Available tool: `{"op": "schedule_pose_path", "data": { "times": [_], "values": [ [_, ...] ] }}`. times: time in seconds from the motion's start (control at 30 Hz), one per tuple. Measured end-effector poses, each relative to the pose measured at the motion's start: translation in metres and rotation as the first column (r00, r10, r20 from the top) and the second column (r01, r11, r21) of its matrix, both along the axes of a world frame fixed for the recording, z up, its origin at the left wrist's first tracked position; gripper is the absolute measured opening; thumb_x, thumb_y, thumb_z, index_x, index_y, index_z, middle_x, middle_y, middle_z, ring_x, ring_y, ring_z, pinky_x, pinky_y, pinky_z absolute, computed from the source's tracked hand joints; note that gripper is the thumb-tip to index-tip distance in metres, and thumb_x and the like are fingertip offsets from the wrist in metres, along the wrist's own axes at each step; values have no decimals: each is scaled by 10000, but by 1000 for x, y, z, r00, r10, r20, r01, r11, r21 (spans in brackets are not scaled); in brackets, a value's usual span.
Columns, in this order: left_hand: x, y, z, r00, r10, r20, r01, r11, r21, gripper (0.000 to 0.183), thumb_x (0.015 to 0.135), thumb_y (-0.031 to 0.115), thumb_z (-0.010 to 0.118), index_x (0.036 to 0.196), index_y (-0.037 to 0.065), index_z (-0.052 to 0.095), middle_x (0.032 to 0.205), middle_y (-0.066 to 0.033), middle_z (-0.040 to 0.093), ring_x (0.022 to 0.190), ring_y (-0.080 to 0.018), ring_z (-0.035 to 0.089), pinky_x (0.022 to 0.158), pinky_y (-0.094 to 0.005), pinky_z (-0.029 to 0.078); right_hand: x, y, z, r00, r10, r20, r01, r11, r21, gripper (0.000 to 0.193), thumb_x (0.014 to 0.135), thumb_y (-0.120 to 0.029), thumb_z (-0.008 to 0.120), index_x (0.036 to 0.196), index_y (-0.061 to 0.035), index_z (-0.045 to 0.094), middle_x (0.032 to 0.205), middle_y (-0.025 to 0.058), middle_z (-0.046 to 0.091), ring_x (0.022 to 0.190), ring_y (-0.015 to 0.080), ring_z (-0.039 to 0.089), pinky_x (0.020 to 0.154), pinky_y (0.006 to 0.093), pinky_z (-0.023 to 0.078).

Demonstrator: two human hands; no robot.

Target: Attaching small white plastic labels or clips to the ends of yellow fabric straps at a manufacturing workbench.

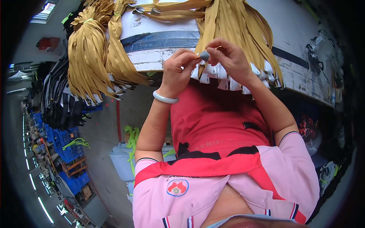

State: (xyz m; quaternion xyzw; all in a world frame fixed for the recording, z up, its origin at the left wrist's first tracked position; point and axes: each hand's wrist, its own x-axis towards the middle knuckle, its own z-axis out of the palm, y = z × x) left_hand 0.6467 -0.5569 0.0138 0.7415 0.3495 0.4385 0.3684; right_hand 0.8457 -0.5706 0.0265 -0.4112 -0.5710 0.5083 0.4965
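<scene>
Both hands meet over the table's near edge around a small grey tab (204,56), smooth and rounded or folded in shape. My left hand (178,70), with a pale bangle at the wrist, pinches at its left side, where a thin sliver of tan shows at the fingertips. From the right, the thumb and fingers of my right hand (230,59) close on the same tab. Just behind them lies a thick bundle of tan flat straps (235,26), whose white-tipped ends (216,74) hang over the edge. Whether the tab joins a strap is hidden by the fingers.
More tan strap bundles (87,49) hang off the table's left side, above black straps (57,95). Grey-tipped straps (152,11) lie across the white tabletop (163,59). Blue crates (68,144) stand on the floor to the left, and clear plastic (327,57) lies at the right.
</scene>
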Motion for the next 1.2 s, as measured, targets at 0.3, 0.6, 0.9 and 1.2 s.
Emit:
{"op": "schedule_pose_path", "data": {
  "times": [0.3, 0.6, 0.9, 1.2],
  "values": [
    [6, -11, -3, 988, 27, -153, -15, 997, 81, 82, 863, -40, 642, 923, -16, 693, 814, -81, 617, 649, -147, 631, 581, -262, 487, 26, 1, 2, 979, 114, 170, -93, 988, -122, 286, 987, -248, 596, 803, -29, 584, 648, -34, 517, 544, 24, 434, 467, 211, 355],
    [9, -18, -5, 980, -51, -192, 74, 990, 116, 69, 883, -12, 654, 945, -27, 681, 804, -72, 629, 630, -132, 619, 593, -252, 494, 25, -8, -11, 972, 163, 167, -128, 971, -200, 292, 990, -301, 596, 838, -52, 587, 616, -36, 512, 520, 26, 460, 456, 204, 368],
    [-96, 37, 4, 803, 559, 208, -555, 828, -82, 160, 954, 101, 626, 1094, 28, 651, 904, -64, 672, 804, -159, 667, 650, -256, 560, 46, -9, -7, 946, 50, 320, -11, 993, -122, 263, 997, -267, 584, 949, -15, 640, 715, -21, 566, 578, 39, 508, 529, 205, 432],
    [15, -26, -41, 982, 68, -179, -87, 991, -101, 132, 815, 44, 736, 936, 10, 697, 852, -76, 635, 710, -176, 630, 628, -277, 499, 34, -6, -12, 801, 79, 593, -186, 975, 121, 160, 928, -113, 642, 1071, -40, 637, 907, 45, 591, 731, 125, 573, 654, 268, 475]
  ]
}}
